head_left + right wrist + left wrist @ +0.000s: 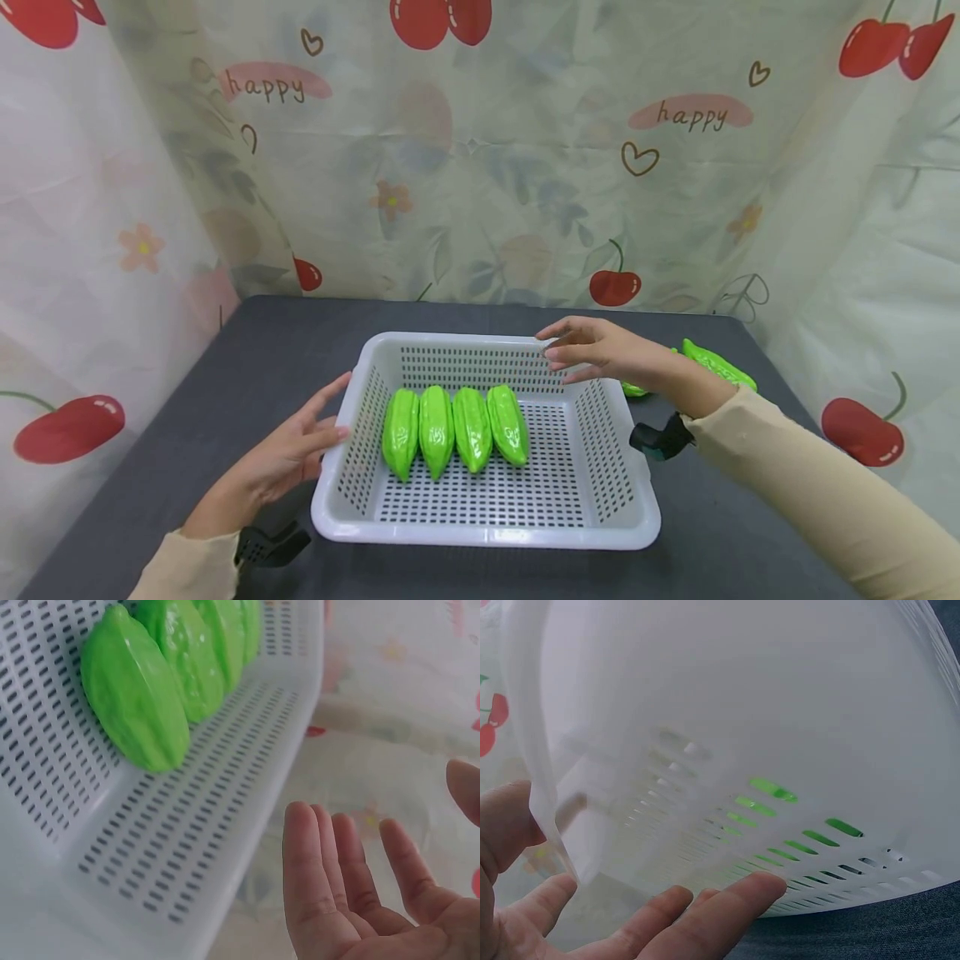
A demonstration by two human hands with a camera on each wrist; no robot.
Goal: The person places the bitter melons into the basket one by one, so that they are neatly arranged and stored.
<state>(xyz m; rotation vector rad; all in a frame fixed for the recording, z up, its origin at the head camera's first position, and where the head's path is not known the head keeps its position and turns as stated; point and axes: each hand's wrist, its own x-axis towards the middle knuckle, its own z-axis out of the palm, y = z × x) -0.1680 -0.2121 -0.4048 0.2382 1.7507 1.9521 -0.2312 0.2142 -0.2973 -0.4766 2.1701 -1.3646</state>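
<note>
My left hand [283, 454], fingers loose, is touching the white basket [487, 535] at its left rim, perhaps steadying it; my empty right hand [603, 350] is hovering, fingers parted, by its far right corner. Four green fruits [471, 429] are lying inside in a row, probably avoiding overlap; more are lying outside, far right

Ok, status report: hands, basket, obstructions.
Left hand at left rim of basket; right hand holding nothing, near far rim. Four green fruits lined up inside. Right arm partly hides other fruit outside.
</note>
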